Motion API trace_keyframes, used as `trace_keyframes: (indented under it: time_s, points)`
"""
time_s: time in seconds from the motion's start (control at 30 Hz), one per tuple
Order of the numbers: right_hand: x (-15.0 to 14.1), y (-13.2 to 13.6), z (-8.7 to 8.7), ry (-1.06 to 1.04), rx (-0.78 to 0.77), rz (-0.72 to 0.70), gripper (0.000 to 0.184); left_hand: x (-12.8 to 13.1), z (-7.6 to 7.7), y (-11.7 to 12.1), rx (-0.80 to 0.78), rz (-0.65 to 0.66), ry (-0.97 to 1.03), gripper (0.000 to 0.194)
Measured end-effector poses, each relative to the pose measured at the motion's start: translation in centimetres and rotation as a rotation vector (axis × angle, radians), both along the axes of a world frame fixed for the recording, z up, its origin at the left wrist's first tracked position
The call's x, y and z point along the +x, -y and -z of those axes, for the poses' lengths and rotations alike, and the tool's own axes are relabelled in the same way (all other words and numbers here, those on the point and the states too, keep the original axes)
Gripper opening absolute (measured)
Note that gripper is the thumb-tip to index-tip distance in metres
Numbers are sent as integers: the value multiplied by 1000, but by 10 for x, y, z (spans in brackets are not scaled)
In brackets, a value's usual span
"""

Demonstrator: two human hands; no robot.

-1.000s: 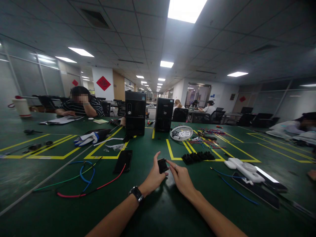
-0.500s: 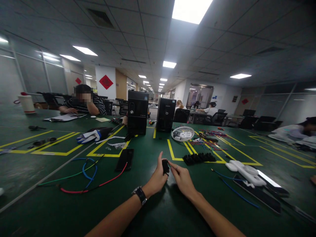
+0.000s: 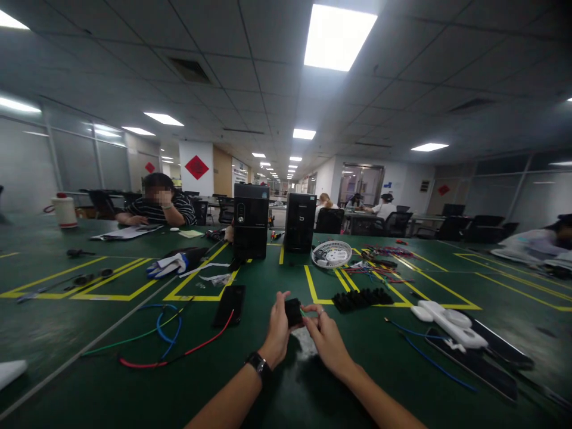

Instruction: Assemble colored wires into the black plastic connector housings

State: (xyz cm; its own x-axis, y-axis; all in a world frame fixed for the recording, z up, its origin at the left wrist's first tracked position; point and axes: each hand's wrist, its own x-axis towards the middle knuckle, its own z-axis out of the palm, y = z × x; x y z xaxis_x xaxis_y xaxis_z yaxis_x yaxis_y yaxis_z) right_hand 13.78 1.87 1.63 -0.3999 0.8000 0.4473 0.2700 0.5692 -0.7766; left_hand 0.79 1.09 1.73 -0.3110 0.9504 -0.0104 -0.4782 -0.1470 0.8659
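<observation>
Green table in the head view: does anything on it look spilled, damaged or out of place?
No spill or clear damage shows. The colored wires behind the black blocks lie in a loose tangle across the yellow tape, which looks untidy.

The block (image 3: 294,313) in the left hand (image 3: 276,335) is right of the phone (image 3: 229,305); wires (image 3: 138,364), left; a glove (image 3: 167,266), behind left; two towers (image 3: 251,223), behind right.

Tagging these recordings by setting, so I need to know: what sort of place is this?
Probably an open-plan office used partly as a workshop: a green worktable marked with yellow lines holds coloured wires, while office chairs stand behind it.
</observation>
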Motion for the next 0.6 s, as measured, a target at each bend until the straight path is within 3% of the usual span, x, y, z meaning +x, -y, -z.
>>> trace_keyframes:
  time_s: [0.13,0.27,0.4,0.53,0.6]
  points:
    - [-1,1,3,55,-7,14,22,-2,9,-5,11,-47,-212,69]
    - [10,-10,-20,196,89,-22,19,-3,11,-5,78,-74,-368,58]
    - [11,-11,-36,299,176,-35,19,0,7,-7,102,-78,-203,59]
    - [5,12,-20,381,214,-61,15,-17,5,-13,39,-289,130,48]
    - [6,18,-16,426,235,-74,15,-28,7,-16,-4,-327,231,45]
